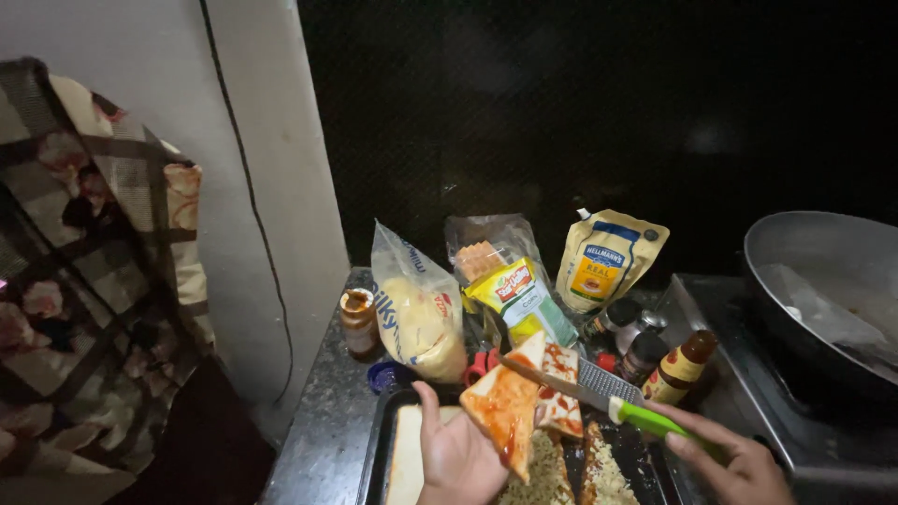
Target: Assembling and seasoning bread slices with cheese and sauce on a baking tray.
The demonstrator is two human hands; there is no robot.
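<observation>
Basically left hand [456,454] grips a sauced bread slice [505,404] upright over the tray [376,440], right hand [739,463] clamps a green-handled knife [599,393], blade running up-left across the slice.

On the surface [323,421] we see a tray [379,440] nearest us, with our left hand [456,458] above it holding a bread slice [502,407]. Our right hand [739,463] lies to its right, its knife [608,397] resting across the slice. Behind the tray stand a jar [359,323] at the left, then a bread bag [418,309], a packet [521,297] and a pouch [605,260]. Small bottles [678,367] stand right of these, and a pan [828,290] sits farthest right.
</observation>
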